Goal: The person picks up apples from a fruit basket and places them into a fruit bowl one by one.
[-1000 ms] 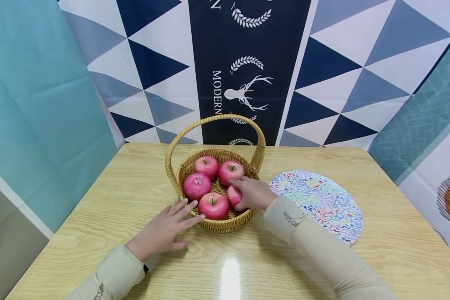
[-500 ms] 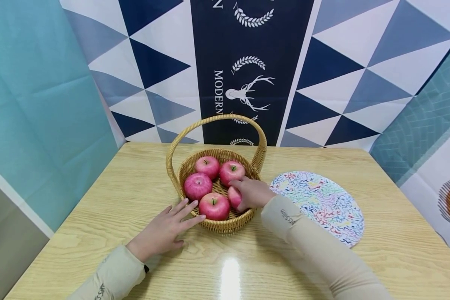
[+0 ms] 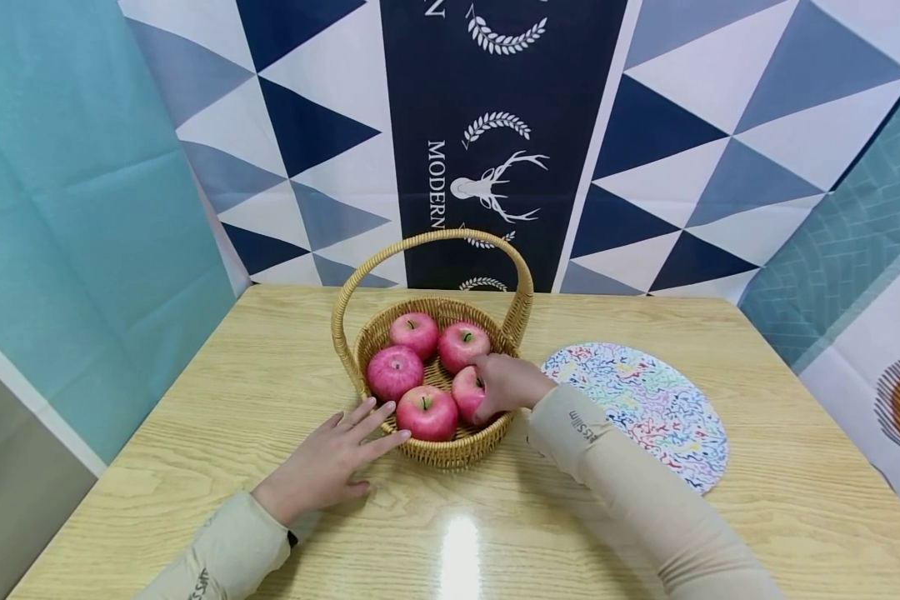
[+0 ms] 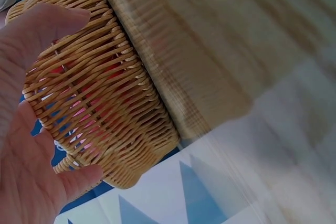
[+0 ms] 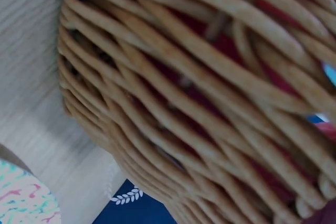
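a triangle-patterned backdrop (image 3: pixel 318 125) stood behind the wooden table (image 3: pixel 390 554). the right hand (image 3: pixel 512 385) gripped the near-right apple (image 3: pixel 465 392) in the wicker basket (image 3: pixel 450 455) — four more apples (image 3: pixel 427 412) lay there too. the left hand (image 3: pixel 322 465), fingers spread, was at the basket's near-left side (whether touching, unclear) — and a speckled round mat (image 3: pixel 656 408) lay to the right.

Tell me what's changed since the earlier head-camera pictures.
The right hand has edged slightly right; more of the apple at its fingers now shows, stem included. Nothing was visibly let go. The left hand, basket, front apple and patterned disc stayed put.
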Demonstrator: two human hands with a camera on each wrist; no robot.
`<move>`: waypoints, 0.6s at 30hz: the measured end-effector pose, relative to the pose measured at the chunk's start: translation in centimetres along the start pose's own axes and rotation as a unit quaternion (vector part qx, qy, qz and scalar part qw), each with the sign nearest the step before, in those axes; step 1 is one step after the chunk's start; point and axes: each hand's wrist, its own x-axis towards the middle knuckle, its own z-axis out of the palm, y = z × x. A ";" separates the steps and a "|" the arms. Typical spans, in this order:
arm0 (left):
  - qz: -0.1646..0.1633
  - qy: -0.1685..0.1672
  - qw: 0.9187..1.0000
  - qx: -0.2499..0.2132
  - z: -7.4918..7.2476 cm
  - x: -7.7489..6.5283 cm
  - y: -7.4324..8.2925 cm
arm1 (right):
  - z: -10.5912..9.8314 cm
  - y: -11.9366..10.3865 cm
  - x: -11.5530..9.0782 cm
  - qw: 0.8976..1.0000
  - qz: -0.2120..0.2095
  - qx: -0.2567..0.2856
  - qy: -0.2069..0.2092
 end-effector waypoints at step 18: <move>0.004 0.014 1.000 0.004 0.0 -0.1 -0.1 | -0.4 0.7 0.4 0.996 -0.084 0.002 -0.032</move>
